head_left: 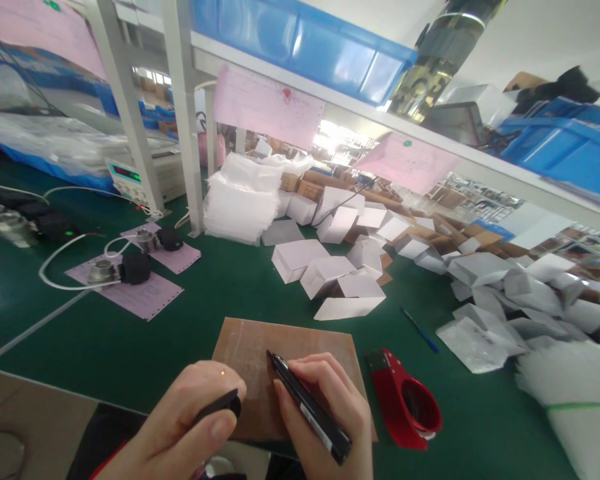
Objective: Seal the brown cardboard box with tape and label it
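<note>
My right hand (330, 407) grips a black marker pen (305, 403) with its dark tip uncovered, pointing up and to the left. Pinched between the thumb and fingers of my left hand (190, 413) is the black marker cap (223, 403). Both hands are over a flat brown cardboard box (247, 343) near the table's front edge. The marker tip appears just above or on the box's surface; I cannot tell whether it touches. Part of the box is hidden under my hands.
A red tape dispenser (405, 403) stands right of the box, with a blue pen (420, 330) beyond it. White cartons (340, 277) and clear bags (243, 200) fill the back. Valve-like parts (135, 267) lie on pink paper (147, 300) at left. A shelf (300, 83) overhangs the table.
</note>
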`<state>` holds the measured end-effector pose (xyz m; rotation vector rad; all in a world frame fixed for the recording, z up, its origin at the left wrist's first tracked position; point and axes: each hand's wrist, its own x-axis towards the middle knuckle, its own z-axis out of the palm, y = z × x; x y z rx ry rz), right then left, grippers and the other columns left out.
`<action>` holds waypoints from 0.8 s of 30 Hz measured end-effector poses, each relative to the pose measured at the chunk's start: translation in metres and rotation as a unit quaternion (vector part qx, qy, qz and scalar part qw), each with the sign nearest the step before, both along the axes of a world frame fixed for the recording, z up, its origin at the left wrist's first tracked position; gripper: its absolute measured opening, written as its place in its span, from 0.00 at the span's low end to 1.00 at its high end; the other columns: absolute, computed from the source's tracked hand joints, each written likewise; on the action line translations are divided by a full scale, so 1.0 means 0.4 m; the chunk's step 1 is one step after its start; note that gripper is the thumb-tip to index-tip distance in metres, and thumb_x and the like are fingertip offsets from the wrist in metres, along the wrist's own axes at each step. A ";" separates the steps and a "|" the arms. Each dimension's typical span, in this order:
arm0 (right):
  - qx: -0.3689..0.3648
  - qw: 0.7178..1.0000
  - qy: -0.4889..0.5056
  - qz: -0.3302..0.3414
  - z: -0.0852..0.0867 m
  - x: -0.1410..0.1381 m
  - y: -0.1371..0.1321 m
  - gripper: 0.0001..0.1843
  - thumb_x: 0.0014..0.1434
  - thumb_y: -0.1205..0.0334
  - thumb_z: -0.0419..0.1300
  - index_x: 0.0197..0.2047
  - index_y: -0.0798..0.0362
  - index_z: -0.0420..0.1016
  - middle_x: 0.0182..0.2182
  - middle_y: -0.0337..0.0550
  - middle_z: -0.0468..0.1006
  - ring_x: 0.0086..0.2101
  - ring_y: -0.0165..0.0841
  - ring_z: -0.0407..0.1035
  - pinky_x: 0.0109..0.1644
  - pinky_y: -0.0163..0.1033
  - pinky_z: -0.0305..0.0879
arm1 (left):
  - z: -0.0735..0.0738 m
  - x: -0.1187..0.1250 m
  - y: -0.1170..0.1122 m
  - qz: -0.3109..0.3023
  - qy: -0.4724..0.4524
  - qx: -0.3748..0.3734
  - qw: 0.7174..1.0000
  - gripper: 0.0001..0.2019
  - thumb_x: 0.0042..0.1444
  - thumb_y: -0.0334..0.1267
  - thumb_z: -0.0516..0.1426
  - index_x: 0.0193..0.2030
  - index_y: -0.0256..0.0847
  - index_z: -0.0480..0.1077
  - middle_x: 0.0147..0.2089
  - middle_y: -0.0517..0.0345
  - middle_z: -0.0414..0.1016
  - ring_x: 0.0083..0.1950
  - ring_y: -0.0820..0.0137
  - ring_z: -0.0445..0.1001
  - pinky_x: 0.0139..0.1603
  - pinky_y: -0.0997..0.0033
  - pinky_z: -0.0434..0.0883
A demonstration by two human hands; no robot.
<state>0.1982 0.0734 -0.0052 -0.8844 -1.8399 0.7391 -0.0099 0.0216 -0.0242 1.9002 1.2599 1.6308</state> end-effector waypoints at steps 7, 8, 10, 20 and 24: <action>-0.036 0.999 0.024 0.009 0.004 0.001 -0.006 0.06 0.64 0.67 0.61 0.34 0.51 0.72 0.32 0.40 0.73 0.26 0.32 0.69 0.26 0.33 0.62 | -0.020 0.011 -0.007 -0.010 -0.006 -0.011 1.000 0.09 0.71 0.43 0.54 0.52 0.52 0.74 0.43 0.63 0.81 0.42 0.71 0.80 0.49 0.81 0.76; -0.037 0.999 0.025 0.009 0.004 0.001 -0.006 0.06 0.63 0.67 0.61 0.33 0.50 0.71 0.31 0.39 0.72 0.25 0.32 0.68 0.25 0.33 0.61 | -0.021 0.015 -0.009 -0.004 -0.015 -0.013 1.000 0.09 0.71 0.44 0.54 0.51 0.52 0.74 0.42 0.63 0.81 0.42 0.71 0.80 0.50 0.81 0.76; -0.022 0.999 0.028 -0.016 0.005 0.001 -0.005 0.07 0.62 0.68 0.61 0.32 0.50 0.70 0.31 0.39 0.71 0.25 0.31 0.68 0.25 0.33 0.60 | -0.023 0.021 -0.012 0.020 -0.040 -0.015 0.999 0.09 0.71 0.46 0.54 0.50 0.52 0.75 0.42 0.63 0.81 0.42 0.72 0.79 0.49 0.82 0.76; -0.005 0.999 -0.002 -0.033 0.015 0.023 0.002 0.05 0.67 0.67 0.60 0.39 0.50 0.75 0.34 0.39 0.73 0.31 0.33 0.72 0.32 0.33 0.67 | -0.054 -0.003 -0.020 0.023 0.017 -0.021 0.999 0.11 0.70 0.45 0.53 0.53 0.50 0.75 0.45 0.58 0.81 0.45 0.68 0.81 0.50 0.78 0.78; -0.032 0.999 0.002 -0.033 0.000 0.028 0.000 0.06 0.66 0.67 0.60 0.35 0.51 0.72 0.31 0.39 0.71 0.27 0.33 0.69 0.28 0.34 0.64 | -0.063 -0.012 -0.022 0.016 0.038 -0.016 0.999 0.12 0.69 0.44 0.54 0.53 0.49 0.76 0.45 0.57 0.82 0.45 0.66 0.81 0.50 0.76 0.79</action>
